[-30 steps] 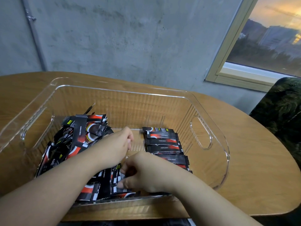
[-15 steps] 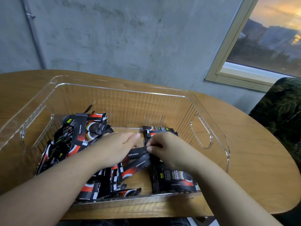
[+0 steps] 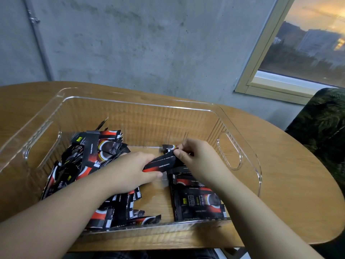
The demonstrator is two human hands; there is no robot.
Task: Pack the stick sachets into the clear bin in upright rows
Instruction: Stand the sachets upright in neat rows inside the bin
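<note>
The clear bin [image 3: 240, 139] stands on the wooden table. A loose heap of black-and-red stick sachets [image 3: 89, 157] fills its left half and near-left corner. On the right, a row of sachets [image 3: 197, 200] leans against one another toward the near wall. Between my hands, inside the bin, I hold one sachet [image 3: 161, 163] tilted. My left hand [image 3: 130, 171] grips its lower end and my right hand [image 3: 197, 157] pinches its upper end, above the far end of the row. That end of the row is partly hidden under my right hand.
The wooden table [image 3: 291, 193] has a rounded right end. A concrete wall stands behind it, with a window [image 3: 306, 47] at the upper right. A dark patterned chair [image 3: 324, 131] sits at the table's right side.
My right hand came up from the near side of the bin to the far end of the row. A sachet now hangs between both hands, lifted higher than half a second ago.
</note>
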